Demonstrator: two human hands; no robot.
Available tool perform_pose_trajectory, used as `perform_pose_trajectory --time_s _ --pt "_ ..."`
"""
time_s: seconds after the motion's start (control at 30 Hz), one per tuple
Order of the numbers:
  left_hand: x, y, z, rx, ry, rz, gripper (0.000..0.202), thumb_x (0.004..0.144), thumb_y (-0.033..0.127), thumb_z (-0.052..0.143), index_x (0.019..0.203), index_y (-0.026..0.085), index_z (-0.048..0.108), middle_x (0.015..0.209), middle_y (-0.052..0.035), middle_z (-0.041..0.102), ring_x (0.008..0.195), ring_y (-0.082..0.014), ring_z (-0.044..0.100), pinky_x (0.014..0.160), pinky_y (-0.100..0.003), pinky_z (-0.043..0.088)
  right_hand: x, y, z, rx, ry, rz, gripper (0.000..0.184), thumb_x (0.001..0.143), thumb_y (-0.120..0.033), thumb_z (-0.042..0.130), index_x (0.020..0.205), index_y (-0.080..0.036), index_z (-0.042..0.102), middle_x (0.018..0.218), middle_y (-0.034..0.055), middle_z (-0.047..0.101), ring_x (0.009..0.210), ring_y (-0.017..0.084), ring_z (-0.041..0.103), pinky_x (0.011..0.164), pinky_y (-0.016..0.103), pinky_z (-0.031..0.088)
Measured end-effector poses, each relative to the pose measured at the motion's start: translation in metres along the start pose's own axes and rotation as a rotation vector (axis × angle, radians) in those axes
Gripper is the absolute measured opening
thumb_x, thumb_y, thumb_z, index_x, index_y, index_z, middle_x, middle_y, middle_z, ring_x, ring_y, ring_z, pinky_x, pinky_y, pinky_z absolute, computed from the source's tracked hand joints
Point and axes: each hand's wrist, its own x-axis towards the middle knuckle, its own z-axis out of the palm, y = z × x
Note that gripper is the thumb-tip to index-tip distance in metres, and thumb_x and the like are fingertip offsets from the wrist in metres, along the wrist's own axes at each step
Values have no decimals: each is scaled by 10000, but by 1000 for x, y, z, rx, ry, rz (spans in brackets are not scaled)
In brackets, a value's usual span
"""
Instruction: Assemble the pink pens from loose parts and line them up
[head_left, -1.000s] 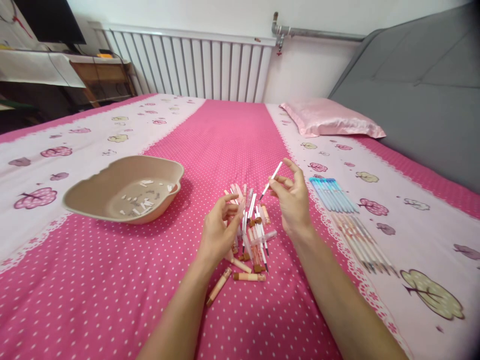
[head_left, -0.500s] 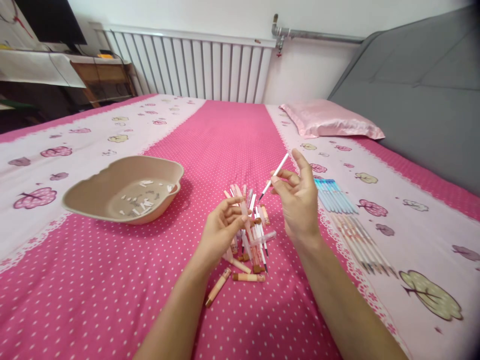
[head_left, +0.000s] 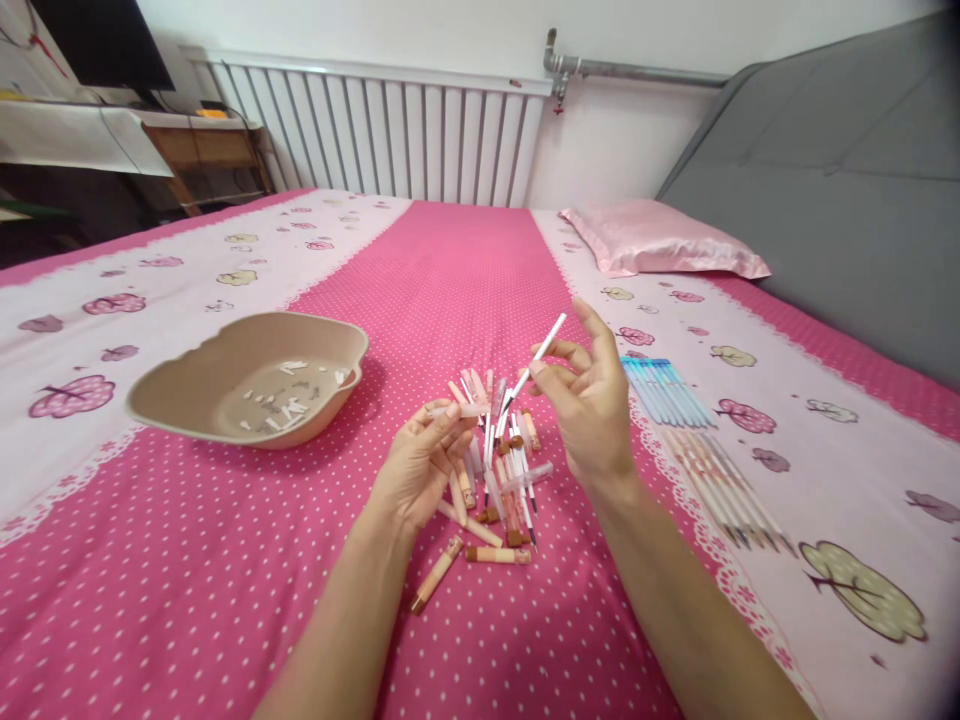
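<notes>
L hand pinched a clear pinkish tube, R hand gripped a white stick, dark tip angled down over the pile of pen parts; beige basin w/ small white bits sat to L, blue pens & pale pens lay in rows to R

White radiator against a pale wall, grey headboard at right, desk with monitor at left.

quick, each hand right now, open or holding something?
Left hand: closed, pinching a translucent pale-pink tube.
Right hand: thumb and fingers closed on a slim white rod with a dark tip.
</notes>
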Motion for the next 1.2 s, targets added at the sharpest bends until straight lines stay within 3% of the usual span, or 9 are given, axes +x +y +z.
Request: perform_pose_trajectory --time_s 0.2,0.53,0.9,1.07,1.2 --pt "-4 2 4 -32 23 -23 158 756 -31 566 699 116 560 717 -27 680 653 -73 664 575 -94 527 -1 -2 1 5 5 -24 625 776 -184 565 1343 -342 355 996 27 566 677 114 559 546 243 520" --pt "-6 3 8 -17 -16 -53 193 734 -62 559 653 110 523 673 -41 662 666 -98 677 592 -88 529 1 1 0 -1 80 -88 570 785 -165 569 1308 -309 395 977 20 575 713 108 557 586 226 522" --pt "-6 2 8 15 -19 -65 196 708 -55 600 627 109 528 642 -28 655 649 -90 674 581 -80 519 1 2 1 -60 28 -124 559 804 -155 531 1318 -315 382 968 24 549 728 119 559 616 260 532" --pt "-6 1 7 83 -3 -59 190 657 9 692 634 111 532 642 -23 662 649 -99 676 563 -96 516 -2 2 2 -44 -37 -103 569 797 -170 561 1318 -313 382 1019 32 539 731 117 566 602 249 534" --pt "-7 -3 3 238 -97 -13 243 619 180 781 706 122 562 680 -32 685 621 -117 670 534 -137 508 -2 1 2 -35 -68 -74 557 790 -163 574 1300 -304 401 974 23 531 708 109 563 612 251 533"
